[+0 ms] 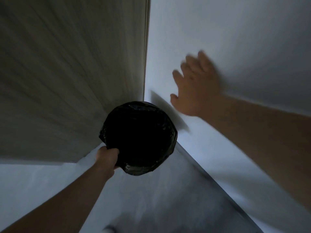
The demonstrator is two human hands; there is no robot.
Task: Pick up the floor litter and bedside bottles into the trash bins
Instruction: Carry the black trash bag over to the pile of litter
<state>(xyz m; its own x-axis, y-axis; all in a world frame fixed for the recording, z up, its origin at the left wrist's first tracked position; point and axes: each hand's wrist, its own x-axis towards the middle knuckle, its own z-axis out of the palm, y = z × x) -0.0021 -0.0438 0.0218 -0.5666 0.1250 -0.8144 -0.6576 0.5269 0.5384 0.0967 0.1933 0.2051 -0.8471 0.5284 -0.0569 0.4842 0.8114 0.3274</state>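
A round trash bin [139,137] lined with a black plastic bag stands in a room corner, its inside too dark to see into. My left hand [107,157] grips the bag-covered rim at the bin's near-left edge. Up and to the right of the bin, my right hand [195,86] is blurred, fingers spread, holding nothing, in front of the white wall. No litter or bottles show.
A wood-grain panel [67,73] forms the left side of the corner and a white wall [235,39] the right. Pale floor [143,199] runs toward me, with a baseboard [218,185] along the right wall.
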